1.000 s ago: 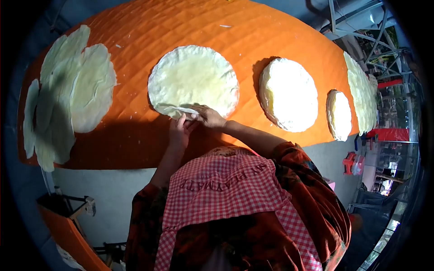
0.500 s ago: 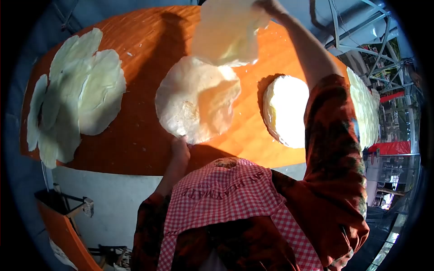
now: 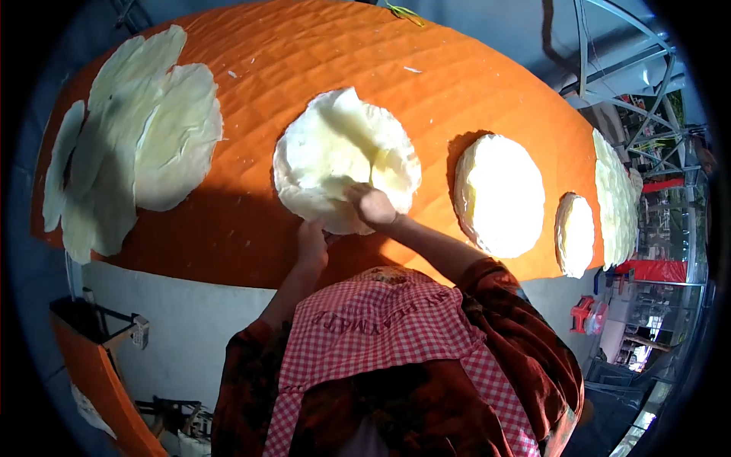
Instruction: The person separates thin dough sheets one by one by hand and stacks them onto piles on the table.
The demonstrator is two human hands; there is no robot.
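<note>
In the middle of an orange table (image 3: 251, 183), a pale, thin round sheet (image 3: 327, 145) like flattened dough lies with a raised, creased surface on what looks like another sheet. My left hand (image 3: 312, 242) is at its lower edge, fingers closed on the rim. My right hand (image 3: 375, 207) rests on the lower right part of the sheet, fingers curled in against it. The fingertips of both hands are partly hidden. Just right of my right hand is a thick round stack of pale sheets (image 3: 499, 194).
Several overlapping pale sheets (image 3: 179, 137) lie on the left. A smaller stack (image 3: 575, 232) and more sheets (image 3: 615, 198) lie near the right end. A yellow-green strip (image 3: 406, 14) is at the far edge. Metal framing (image 3: 632, 61) stands beyond the table at upper right.
My right hand came down from the far side, where it held up a sheet, to the near part of the middle pile. That sheet now lies on the pile. My left hand stays at the near edge.
</note>
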